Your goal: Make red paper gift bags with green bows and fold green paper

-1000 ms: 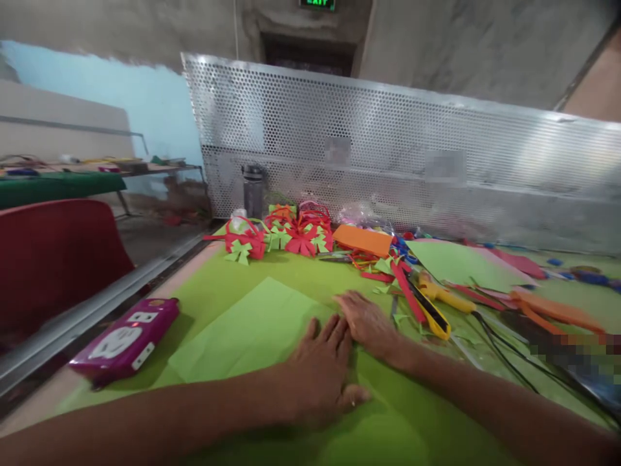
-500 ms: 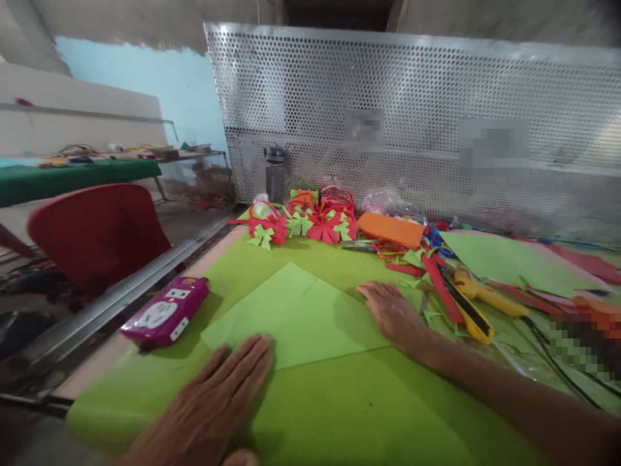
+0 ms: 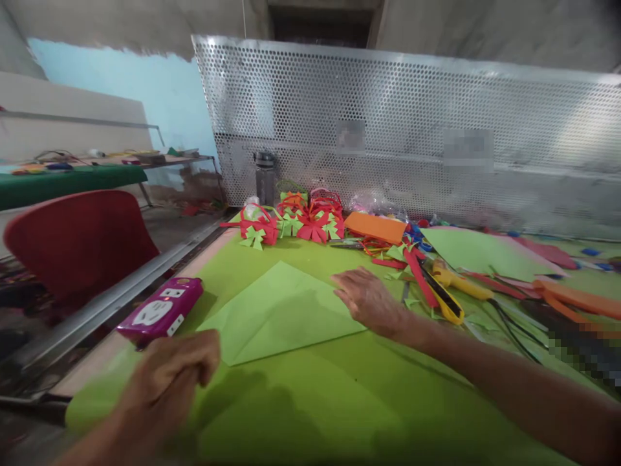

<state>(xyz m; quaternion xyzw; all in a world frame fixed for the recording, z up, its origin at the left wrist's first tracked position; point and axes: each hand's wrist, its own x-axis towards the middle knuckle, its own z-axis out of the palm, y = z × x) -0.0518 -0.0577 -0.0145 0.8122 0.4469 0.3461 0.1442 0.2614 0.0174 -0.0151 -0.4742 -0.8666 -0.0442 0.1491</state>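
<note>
A light green paper sheet lies folded into a triangle on the green table cover. My right hand rests flat on the sheet's right edge, fingers spread, holding nothing. My left hand hovers near the sheet's lower left corner with its fingers curled in, blurred; nothing shows in it. A purple power strip lies just left of the sheet.
Red and green paper craft pieces cluster at the back, beside a grey bottle and an orange paper stack. A yellow utility knife and paper strips lie to the right. A perforated metal panel stands behind. A red chair is left.
My left hand slid from the sheet's middle to its lower left, then lifted and curled its fingers. My right hand stayed on the sheet's right edge.
</note>
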